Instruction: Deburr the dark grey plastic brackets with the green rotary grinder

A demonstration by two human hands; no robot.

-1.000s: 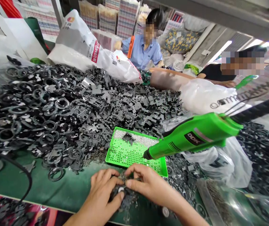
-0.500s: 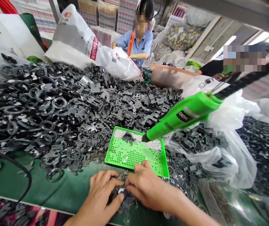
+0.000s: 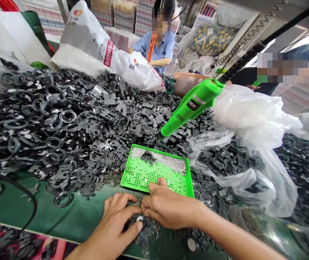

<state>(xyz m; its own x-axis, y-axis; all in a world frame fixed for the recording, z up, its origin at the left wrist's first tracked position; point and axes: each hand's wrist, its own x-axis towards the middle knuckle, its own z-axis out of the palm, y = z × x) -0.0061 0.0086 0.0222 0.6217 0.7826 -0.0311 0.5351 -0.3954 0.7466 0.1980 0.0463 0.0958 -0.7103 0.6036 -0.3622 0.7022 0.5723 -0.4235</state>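
At the table's front edge, my left hand (image 3: 118,220) curls its fingers and thumb around a dark grey part (image 3: 136,224), most of which is hidden. Against it, my right hand (image 3: 167,204) is closed, fingertips pinched together; what they hold, if anything, is covered. Just beyond the knuckles lies a green perforated tray (image 3: 191,182). Tiny silvery screws (image 3: 170,162) fill its far side, and one dark grey bracket (image 3: 148,157) rests among them. A green electric screwdriver (image 3: 192,106) hangs tilted above the far side of the tray, apart from both hands.
A large heap of dark plastic brackets (image 3: 140,112) and rings (image 3: 53,142) covers the back and left. Clear plastic bags (image 3: 251,119) lie right. A cable (image 3: 34,202) crosses the left front; a pink bin (image 3: 59,249) stands below. One person (image 3: 154,47) sits opposite, another at right.
The screwdriver has swung up and away from the tray, further back over the heap. My right hand has shifted slightly left, its forearm now reaching further across. My left hand has barely moved.
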